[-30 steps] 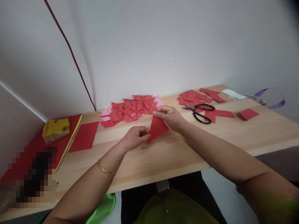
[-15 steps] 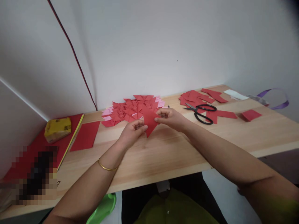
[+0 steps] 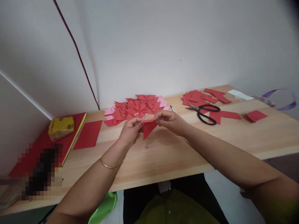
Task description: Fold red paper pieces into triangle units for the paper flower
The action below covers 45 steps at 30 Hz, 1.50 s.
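A piece of red paper [image 3: 149,128], partly folded, is held above the front middle of the table. My left hand [image 3: 130,131] pinches its left end between thumb and fingers. On the other end, my right hand [image 3: 168,120] has its thumb and fingers closed on the paper. The top edge lies folded over in a narrow band, and a pointed corner hangs below it. Just behind my hands lies a heap of folded red paper pieces [image 3: 137,107], with pink folded pieces [image 3: 109,111] showing at its sides.
Black-handled scissors [image 3: 202,111] lie on the right, beside a pile of red paper pieces [image 3: 196,97]. A pen [image 3: 172,108] rests behind my right hand. Leftward are a red sheet [image 3: 88,135] and a yellow packet [image 3: 62,127]. The wooden table [image 3: 163,165] meets the wall at the back.
The red paper's top has been folded down toward me, so its upper point no longer stands up. Both hands have stayed on it. The whole view has shifted slightly.
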Motion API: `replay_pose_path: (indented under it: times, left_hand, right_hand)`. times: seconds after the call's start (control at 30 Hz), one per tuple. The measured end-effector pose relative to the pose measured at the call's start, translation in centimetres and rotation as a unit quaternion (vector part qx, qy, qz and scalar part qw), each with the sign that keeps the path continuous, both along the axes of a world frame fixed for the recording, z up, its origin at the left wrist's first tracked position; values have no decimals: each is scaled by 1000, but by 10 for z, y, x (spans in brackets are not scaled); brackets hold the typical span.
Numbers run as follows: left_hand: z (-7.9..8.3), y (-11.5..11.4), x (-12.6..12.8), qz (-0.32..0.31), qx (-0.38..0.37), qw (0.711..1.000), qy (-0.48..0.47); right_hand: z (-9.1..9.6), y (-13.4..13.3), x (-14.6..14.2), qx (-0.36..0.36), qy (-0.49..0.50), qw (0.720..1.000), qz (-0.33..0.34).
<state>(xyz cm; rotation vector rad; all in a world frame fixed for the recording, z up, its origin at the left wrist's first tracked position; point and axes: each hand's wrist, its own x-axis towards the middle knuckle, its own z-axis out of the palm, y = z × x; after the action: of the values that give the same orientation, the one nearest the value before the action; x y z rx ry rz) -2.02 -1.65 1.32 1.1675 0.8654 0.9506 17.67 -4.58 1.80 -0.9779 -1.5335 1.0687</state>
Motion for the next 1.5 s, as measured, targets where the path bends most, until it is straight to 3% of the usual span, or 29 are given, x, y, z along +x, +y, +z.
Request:
replay_pose_path:
  times: [0.27, 0.5, 0.63, 0.77, 0.87, 0.97, 1.03, 1.17, 1.3, 1.5]
  left_hand:
    - [0, 0, 2, -4, -56, 997, -55]
    - [6, -1, -1, -73, -111, 990, -42]
    - [2, -1, -1, -60, -79, 995, -19]
    - [-3, 0, -4, -13, 97, 987, 125]
    - [0, -4, -5, -17, 274, 927, 257]
    - [4, -8, -4, -34, 381, 877, 292]
    - [4, -9, -4, -34, 379, 886, 263]
    - [1, -8, -2, -23, 297, 940, 168]
    - [3, -9, -1, 3, 310, 933, 181]
    - [8, -11, -1, 41, 337, 921, 192]
  right_hand:
    - [1, -1, 0, 149, -103, 983, -14]
    - [-1, 1, 2, 183, -152, 970, -55]
    - [3, 0, 4, 214, -193, 957, -33]
    - [9, -3, 5, 164, -216, 962, -38]
    - [8, -2, 4, 126, -232, 963, -41]
    - [5, -1, 4, 96, -229, 968, 29]
    - [4, 0, 4, 54, -189, 979, 44]
    - [9, -1, 6, -37, -74, 996, 11]
    - [10, 0, 7, -71, -41, 997, 2]
    - [7, 1, 7, -57, -68, 996, 1]
